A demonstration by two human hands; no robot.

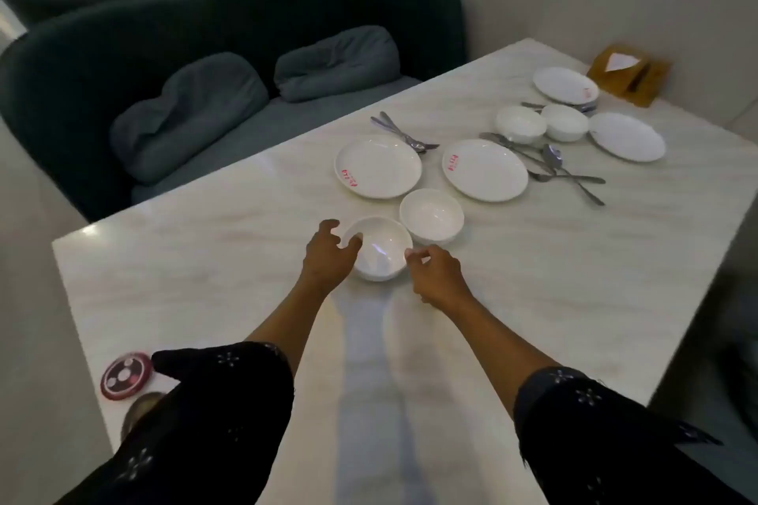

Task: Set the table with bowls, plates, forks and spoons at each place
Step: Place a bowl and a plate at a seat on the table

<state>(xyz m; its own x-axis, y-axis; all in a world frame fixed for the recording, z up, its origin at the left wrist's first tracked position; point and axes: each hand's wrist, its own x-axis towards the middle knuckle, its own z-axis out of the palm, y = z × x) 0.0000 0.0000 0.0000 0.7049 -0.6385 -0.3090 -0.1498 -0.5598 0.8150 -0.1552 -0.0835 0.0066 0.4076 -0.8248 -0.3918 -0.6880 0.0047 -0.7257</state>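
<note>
A white bowl (379, 254) stands on the marble table (205, 258) between my two hands. My left hand (328, 254) hooks its fingers over the bowl's left rim. My right hand (434, 273) pinches the right rim with its fingertips. A second bowl (431, 215) sits just behind, to the right. Two plates with red writing (378, 166) (485, 170) lie farther back, with a fork and spoon pair (404, 133) between them. More cutlery (549, 160), two bowls (521, 124) (565, 122), a plate (627, 137) and a plate stack (566, 84) are at the far right.
A dark green sofa (246, 33) with two cushions runs along the table's left side. A wooden napkin holder (627, 72) stands in the far right corner by the wall. A red round disc (127, 375) lies at the near left table edge.
</note>
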